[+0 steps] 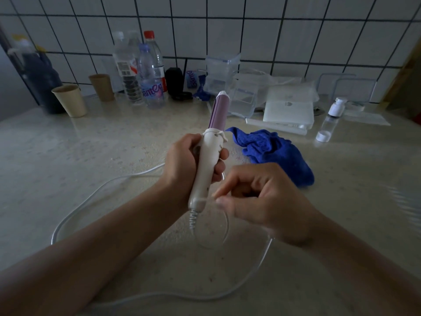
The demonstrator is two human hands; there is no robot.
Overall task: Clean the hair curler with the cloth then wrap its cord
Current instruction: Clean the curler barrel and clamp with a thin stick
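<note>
The hair curler [208, 160] has a white handle and a purple barrel and is held almost upright above the counter. My left hand [182, 163] grips its handle. My right hand [257, 199] pinches the white cord [225, 226] close to the handle's lower end, where the cord forms a small loop. From there the cord trails over the counter in a wide curve to the left and front. The blue cloth [273, 151] lies crumpled on the counter just right of the curler, with neither hand on it.
Along the tiled back wall stand paper cups [70, 101], several plastic bottles [150, 74], a black object [174, 83], clear plastic containers [241, 96] and a white box [288, 108]. A small pump bottle [330, 119] lies at the right.
</note>
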